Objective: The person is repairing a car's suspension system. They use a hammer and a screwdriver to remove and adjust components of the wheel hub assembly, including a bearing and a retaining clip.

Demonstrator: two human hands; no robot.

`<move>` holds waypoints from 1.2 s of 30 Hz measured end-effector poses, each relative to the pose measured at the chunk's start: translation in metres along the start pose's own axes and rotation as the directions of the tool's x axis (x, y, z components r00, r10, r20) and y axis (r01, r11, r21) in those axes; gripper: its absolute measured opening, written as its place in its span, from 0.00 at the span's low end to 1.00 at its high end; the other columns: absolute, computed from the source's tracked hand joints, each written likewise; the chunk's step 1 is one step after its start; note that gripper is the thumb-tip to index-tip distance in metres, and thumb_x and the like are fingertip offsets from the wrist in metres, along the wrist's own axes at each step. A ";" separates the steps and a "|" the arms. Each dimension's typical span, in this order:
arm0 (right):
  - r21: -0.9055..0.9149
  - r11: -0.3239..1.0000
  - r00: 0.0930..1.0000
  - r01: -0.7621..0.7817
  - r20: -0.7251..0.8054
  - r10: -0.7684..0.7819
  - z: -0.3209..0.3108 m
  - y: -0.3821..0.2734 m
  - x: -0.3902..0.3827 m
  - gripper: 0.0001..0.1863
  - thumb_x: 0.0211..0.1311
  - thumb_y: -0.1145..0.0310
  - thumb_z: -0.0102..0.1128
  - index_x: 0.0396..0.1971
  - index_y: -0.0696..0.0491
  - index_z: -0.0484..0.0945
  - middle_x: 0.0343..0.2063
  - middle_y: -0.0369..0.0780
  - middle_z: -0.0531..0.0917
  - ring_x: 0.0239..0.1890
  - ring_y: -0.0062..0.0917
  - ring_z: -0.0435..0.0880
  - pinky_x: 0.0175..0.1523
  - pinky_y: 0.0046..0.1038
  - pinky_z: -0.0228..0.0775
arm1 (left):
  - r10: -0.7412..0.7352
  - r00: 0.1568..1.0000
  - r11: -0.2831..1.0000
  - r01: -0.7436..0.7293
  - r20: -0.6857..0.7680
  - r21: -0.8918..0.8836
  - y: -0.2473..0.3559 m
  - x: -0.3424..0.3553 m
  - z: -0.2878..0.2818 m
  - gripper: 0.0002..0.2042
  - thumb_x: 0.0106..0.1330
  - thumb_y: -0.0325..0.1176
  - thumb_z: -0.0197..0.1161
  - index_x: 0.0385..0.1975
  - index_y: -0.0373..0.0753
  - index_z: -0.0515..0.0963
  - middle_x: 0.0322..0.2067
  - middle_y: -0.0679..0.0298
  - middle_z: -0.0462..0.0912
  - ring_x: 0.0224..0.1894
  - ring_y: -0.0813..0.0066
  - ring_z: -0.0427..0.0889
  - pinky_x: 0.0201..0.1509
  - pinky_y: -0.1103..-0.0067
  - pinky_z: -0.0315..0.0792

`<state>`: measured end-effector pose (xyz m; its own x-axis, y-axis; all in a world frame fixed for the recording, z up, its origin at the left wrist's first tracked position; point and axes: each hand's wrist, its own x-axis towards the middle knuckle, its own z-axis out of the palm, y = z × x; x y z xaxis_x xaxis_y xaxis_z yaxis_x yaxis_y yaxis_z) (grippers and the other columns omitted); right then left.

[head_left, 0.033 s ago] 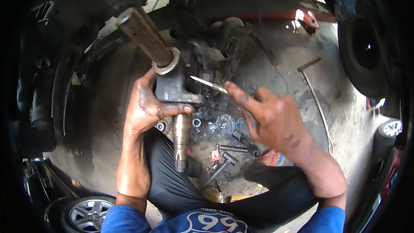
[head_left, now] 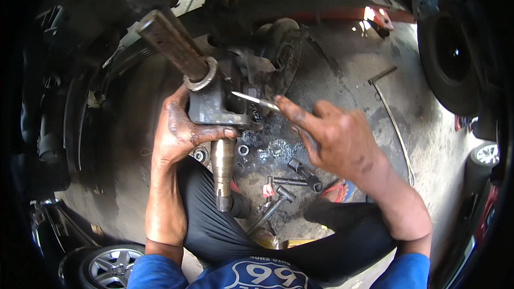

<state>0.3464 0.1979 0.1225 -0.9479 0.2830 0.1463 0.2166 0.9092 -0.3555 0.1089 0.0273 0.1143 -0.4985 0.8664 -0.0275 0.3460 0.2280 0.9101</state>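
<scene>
Greasy dark metal steering knuckle (head_left: 211, 107) hangs in front of me, its bright stepped spindle (head_left: 222, 166) pointing down. My left hand (head_left: 179, 131) grips it from the left, thumb across the base of the spindle. Out of the top, up and to the left, slants a rusty metal bar (head_left: 174, 45) with a thick ring (head_left: 203, 75) around its lower end. My right hand (head_left: 337, 136) is closed on a thin, pointed metal tool (head_left: 254, 99). The tool's tip is beside the knuckle's right side; whether it touches cannot be made out. The fingers hide its rear end.
On the stained floor between my legs lie a hammer (head_left: 273, 211), a dark socket tool (head_left: 300, 182) and small metal rings (head_left: 243, 150). A long-handled wrench (head_left: 393, 126) lies to the right. A tyre (head_left: 447, 69) stands at far right, and a dark vehicle underside spans the back.
The knuckle and bar have shifted slightly left and up in the picture. My right hand and its pointed tool have shifted slightly left too. Both grips are the same.
</scene>
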 end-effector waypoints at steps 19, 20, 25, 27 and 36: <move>0.614 0.785 0.993 -0.086 0.120 0.014 0.003 0.031 0.021 0.21 0.69 0.65 0.62 0.61 0.47 0.80 0.44 0.51 0.88 0.46 0.46 0.88 0.54 0.39 0.80 | -0.026 0.998 1.000 0.026 -0.052 0.007 0.002 0.004 0.004 0.41 0.35 0.31 0.90 0.54 0.32 0.78 0.44 0.62 0.87 0.47 0.75 0.84 0.56 0.74 0.78; 0.593 0.790 0.979 -0.157 0.201 0.044 -0.002 0.029 0.022 0.21 0.69 0.65 0.62 0.61 0.47 0.80 0.44 0.50 0.88 0.46 0.45 0.88 0.54 0.40 0.80 | -0.001 0.999 0.997 0.004 -0.041 0.079 0.003 0.004 0.003 0.40 0.35 0.32 0.90 0.54 0.33 0.79 0.44 0.62 0.87 0.47 0.76 0.84 0.57 0.75 0.77; 0.404 0.885 0.962 -0.231 0.232 0.145 -0.002 0.066 0.010 0.21 0.70 0.63 0.59 0.61 0.50 0.79 0.50 0.50 0.86 0.53 0.46 0.86 0.60 0.41 0.77 | 0.024 1.000 0.999 -0.024 -0.011 0.036 0.001 0.004 -0.001 0.40 0.37 0.32 0.89 0.55 0.33 0.78 0.43 0.65 0.87 0.46 0.78 0.82 0.57 0.76 0.75; 0.193 0.900 0.903 -0.391 0.270 0.335 0.035 0.099 -0.005 0.21 0.72 0.61 0.56 0.61 0.52 0.78 0.53 0.51 0.84 0.56 0.47 0.83 0.62 0.41 0.75 | 0.120 0.993 0.992 -0.120 -0.010 0.027 -0.002 0.003 -0.003 0.40 0.37 0.32 0.89 0.55 0.31 0.77 0.43 0.63 0.88 0.45 0.79 0.82 0.56 0.76 0.76; -0.105 0.370 0.317 -0.923 0.339 0.886 0.340 0.182 -0.199 0.44 0.54 0.61 0.68 0.71 0.59 0.64 0.58 0.57 0.81 0.63 0.46 0.79 0.67 0.40 0.73 | 0.200 0.978 0.979 -0.196 -0.060 0.058 -0.010 0.001 -0.007 0.45 0.36 0.43 0.88 0.59 0.32 0.77 0.47 0.49 0.88 0.54 0.61 0.86 0.61 0.70 0.75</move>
<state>0.4947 0.2034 -0.2856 -0.1875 0.7915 -0.5817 0.9796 0.1070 -0.1701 0.0991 0.0226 0.1085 -0.4661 0.8663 0.1797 0.4823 0.0786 0.8725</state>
